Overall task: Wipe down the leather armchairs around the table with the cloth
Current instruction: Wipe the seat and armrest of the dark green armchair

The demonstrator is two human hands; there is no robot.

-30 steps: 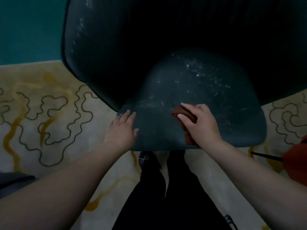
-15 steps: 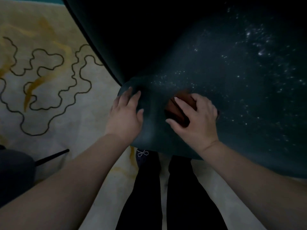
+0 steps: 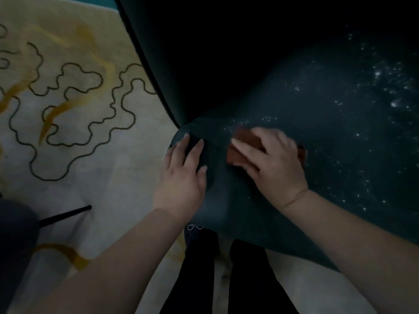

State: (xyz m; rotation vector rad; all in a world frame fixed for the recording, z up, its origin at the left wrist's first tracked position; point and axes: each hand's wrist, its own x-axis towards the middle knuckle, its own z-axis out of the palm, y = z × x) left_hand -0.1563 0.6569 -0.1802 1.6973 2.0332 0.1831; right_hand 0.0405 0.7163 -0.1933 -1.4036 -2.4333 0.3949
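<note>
A dark teal leather armchair fills the upper right, and its seat (image 3: 328,137) is speckled with pale dust. A rust-brown cloth (image 3: 246,138) lies on the seat near the front left corner. My right hand (image 3: 274,164) covers most of it and grips it with curved fingers against the leather. My left hand (image 3: 181,177) rests flat on the seat's left corner, fingers straight, a short gap from the cloth. The chair's backrest (image 3: 226,53) is in deep shadow.
A cream rug (image 3: 68,143) with black squiggles and ochre streaks lies left of the chair. Another dark chair (image 3: 15,241) with a thin black leg (image 3: 65,215) sits at the lower left. My black-trousered legs (image 3: 226,279) stand under the seat's front edge.
My view has dropped closer and swung toward the seat's left side. My right hand slid the cloth from the front edge toward the left corner. My left hand stayed on that corner.
</note>
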